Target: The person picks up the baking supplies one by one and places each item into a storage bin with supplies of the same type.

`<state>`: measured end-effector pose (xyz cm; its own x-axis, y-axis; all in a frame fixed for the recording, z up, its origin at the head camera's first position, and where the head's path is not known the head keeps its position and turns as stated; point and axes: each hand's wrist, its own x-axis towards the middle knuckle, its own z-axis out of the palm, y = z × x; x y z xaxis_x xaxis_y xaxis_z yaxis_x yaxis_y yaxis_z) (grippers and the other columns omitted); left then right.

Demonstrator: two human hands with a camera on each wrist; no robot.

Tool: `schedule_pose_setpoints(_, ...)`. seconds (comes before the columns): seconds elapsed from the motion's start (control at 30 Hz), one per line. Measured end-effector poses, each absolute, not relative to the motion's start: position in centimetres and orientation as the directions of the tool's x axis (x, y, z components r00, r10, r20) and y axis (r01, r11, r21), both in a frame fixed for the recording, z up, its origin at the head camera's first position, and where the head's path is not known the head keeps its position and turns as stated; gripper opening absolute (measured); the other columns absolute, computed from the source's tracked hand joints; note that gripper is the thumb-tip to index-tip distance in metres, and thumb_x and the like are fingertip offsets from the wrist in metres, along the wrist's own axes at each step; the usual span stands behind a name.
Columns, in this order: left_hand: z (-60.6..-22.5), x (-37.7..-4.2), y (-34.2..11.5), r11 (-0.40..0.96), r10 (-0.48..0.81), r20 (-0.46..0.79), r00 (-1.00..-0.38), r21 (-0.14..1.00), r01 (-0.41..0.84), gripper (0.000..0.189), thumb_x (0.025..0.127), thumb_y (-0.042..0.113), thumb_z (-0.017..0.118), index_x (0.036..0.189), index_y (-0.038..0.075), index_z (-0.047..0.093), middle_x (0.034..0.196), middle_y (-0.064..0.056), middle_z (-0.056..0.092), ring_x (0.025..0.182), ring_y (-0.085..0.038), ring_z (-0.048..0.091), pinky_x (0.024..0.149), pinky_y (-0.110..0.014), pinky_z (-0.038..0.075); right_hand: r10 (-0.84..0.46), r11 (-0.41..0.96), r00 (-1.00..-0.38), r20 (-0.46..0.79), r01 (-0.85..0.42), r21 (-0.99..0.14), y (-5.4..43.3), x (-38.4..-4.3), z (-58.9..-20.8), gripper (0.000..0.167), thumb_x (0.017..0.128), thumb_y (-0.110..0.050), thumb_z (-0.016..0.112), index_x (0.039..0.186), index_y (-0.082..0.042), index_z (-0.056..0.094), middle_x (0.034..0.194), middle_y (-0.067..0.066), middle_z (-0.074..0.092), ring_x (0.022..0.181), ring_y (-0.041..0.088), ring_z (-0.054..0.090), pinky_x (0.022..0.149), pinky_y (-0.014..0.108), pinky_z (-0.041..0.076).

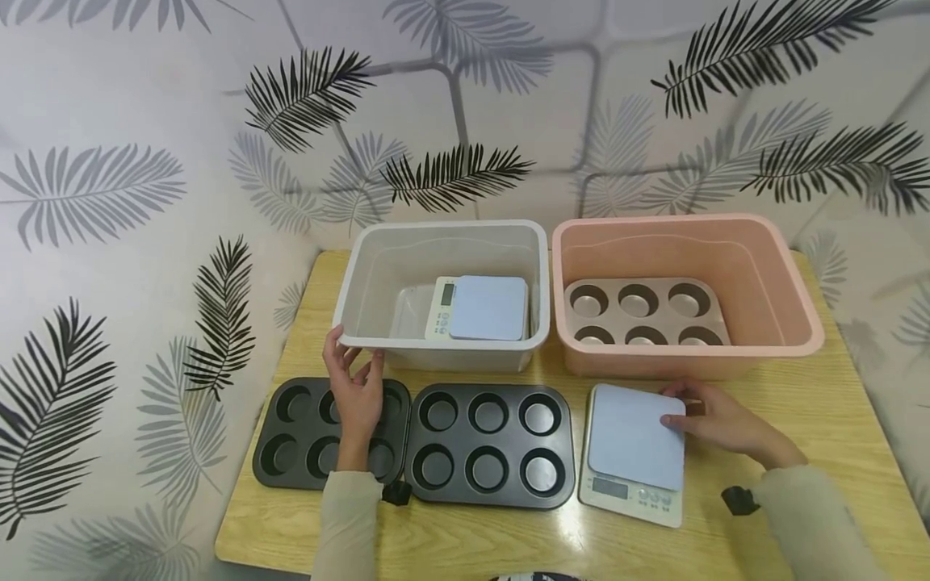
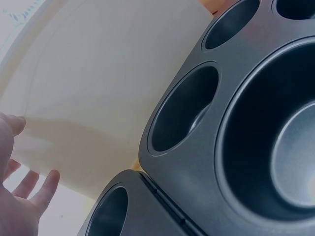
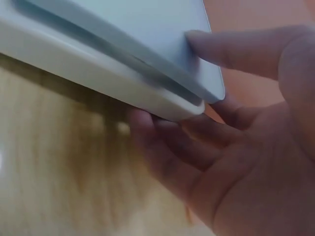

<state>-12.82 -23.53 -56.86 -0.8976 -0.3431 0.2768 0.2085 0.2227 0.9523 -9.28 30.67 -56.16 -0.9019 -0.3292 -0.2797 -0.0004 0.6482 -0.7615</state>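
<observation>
My right hand [image 1: 722, 420] grips a white kitchen scale [image 1: 632, 444] at its far right corner. In the right wrist view the thumb [image 3: 236, 49] lies on top of the platform and the other fingers curl under the base. At the front left corner of the pale grey bin [image 1: 465, 345] is my left hand [image 1: 358, 399], its fingers loosely spread by the rim and wall. Below that hand lies a dark muffin tin [image 1: 291, 434], partly hidden by it. A second dark muffin tin [image 1: 488, 444] sits between it and the scale.
Another kitchen scale [image 1: 488, 308] lies inside the grey bin. Beside it stands a pink bin [image 1: 770, 290] holding a gold-brown muffin tin [image 1: 661, 300]. Both bins stand at the back of the wooden table [image 1: 450, 545], against a wall covering [image 1: 508, 105] with leaf prints.
</observation>
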Motion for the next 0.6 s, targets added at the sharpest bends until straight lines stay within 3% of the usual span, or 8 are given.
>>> schedule_pose_setpoints(0.17,-56.8,-12.9,-23.5,0.224,-0.342,0.279,-0.897,0.952,0.210,0.072,0.107,0.009,0.070,0.166,0.018,0.031,0.163,-0.014,0.049,0.141,-0.028,0.053,0.100,-0.016,0.055,-0.366,0.653,-0.862,-0.352,0.032,-0.756,31.4,-9.4,-55.0,0.036,0.098,-0.019,0.082,0.123,-0.003,0.061,0.126,0.012,0.068,0.118,0.027,0.065,0.096,0.035,0.060)
schedule_pose_setpoints(0.3,-57.0,-12.9,-23.6,0.219,-0.345,0.284,-0.895,0.951,0.218,0.072,0.107,0.008,0.071,0.166,0.018,0.031,0.163,-0.014,0.049,0.141,-0.028,0.053,0.100,-0.016,0.055,-0.413,0.615,-0.841,-0.351,0.026,-0.788,32.2,-9.4,-54.8,0.036,0.100,-0.020,0.080,0.126,-0.003,0.062,0.127,0.012,0.070,0.114,0.007,0.064,0.093,0.027,0.060)
schedule_pose_setpoints(0.47,-57.0,-13.0,-23.6,0.218,-0.343,0.287,-0.894,0.950,0.222,0.072,0.107,0.008,0.070,0.166,0.019,0.031,0.163,-0.012,0.049,0.142,-0.029,0.052,0.100,-0.016,0.055,-0.479,0.501,-0.811,-0.335,0.061,-0.863,33.2,-9.0,-54.1,0.045,0.103,-0.018,0.078,0.139,-0.001,0.059,0.137,0.016,0.068,0.113,-0.007,0.065,0.089,0.026,0.063)
schedule_pose_setpoints(0.6,-57.0,-13.0,-23.6,0.221,-0.346,0.282,-0.895,0.951,0.214,0.072,0.107,0.009,0.071,0.166,0.019,0.031,0.163,-0.011,0.049,0.142,-0.029,0.052,0.101,-0.017,0.054,-0.527,0.431,-0.789,-0.315,0.071,-0.900,33.8,-8.6,-53.5,0.049,0.105,-0.016,0.074,0.148,-0.001,0.055,0.138,0.004,0.068,0.117,-0.005,0.066,0.088,0.031,0.065)
